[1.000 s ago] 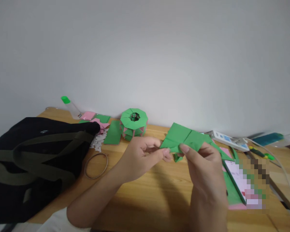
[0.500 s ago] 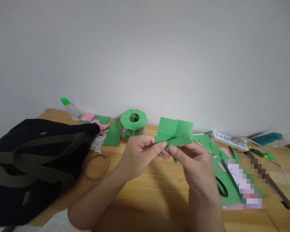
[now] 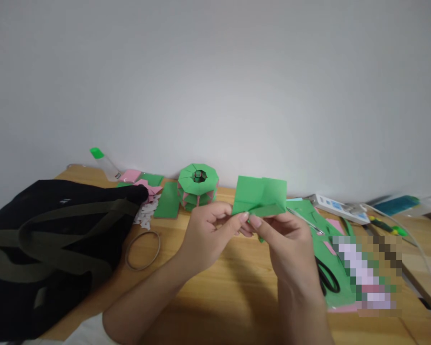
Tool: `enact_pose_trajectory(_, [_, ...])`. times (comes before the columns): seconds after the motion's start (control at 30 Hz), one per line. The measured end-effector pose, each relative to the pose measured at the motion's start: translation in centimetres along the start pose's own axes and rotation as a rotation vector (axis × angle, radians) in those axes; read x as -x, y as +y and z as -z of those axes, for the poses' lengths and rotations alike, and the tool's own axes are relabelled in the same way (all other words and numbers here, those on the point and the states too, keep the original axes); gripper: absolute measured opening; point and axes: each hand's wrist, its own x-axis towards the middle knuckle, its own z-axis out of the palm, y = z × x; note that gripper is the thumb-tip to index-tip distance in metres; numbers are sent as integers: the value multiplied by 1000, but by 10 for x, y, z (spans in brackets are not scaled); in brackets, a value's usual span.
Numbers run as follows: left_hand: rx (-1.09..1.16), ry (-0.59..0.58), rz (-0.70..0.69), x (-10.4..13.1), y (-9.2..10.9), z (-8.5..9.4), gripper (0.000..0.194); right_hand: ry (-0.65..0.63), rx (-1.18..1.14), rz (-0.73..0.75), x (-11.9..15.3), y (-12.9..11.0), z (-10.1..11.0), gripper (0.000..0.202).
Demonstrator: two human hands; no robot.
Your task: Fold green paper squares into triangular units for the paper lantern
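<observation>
A creased piece of green paper (image 3: 260,194) is held up above the table, its upper part spread in two panels. My left hand (image 3: 210,235) pinches its lower left edge between thumb and fingers. On the lower right, my right hand (image 3: 289,239) grips it the same way, the two thumb tips close together. Behind my left hand stands a round green and pink folded-paper model (image 3: 198,184) with a hole in its top. A green paper stack (image 3: 167,200) lies left of the model.
A black bag (image 3: 57,258) covers the left of the wooden table (image 3: 215,297), beside a thin ring (image 3: 127,254). A glue bottle (image 3: 106,163) stands behind. Black-handled scissors (image 3: 328,275), green sheets and a white power strip (image 3: 341,209) lie right.
The green paper's upper panels have flattened slightly in my hands. My right hand has shifted a little left, showing more of the scissors' handles.
</observation>
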Motion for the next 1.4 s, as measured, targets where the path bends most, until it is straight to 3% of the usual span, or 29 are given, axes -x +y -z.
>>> enact_pose_trajectory(0.2, [-71, -34, 11, 1, -3, 2, 21, -15, -39, 8, -1, -3, 2, 3])
enact_pose_trajectory(0.53, [-102, -39, 35, -2, -1, 4, 21, 69, -96, 87, -5, -7, 10, 10])
enact_pose_trajectory(0.9, [-117, -43, 23, -6, -3, 8, 22, 117, -7, 151, -7, -9, 18, 8])
enact_pose_trajectory(1.2, [-65, -17, 52, -5, 1, 9, 22, 77, 44, 99, -5, -11, 20, 12])
enact_pose_trajectory(1.4, [-5, -69, 92, -4, 1, 6, 20, -76, 55, 77, -5, -5, 11, 9])
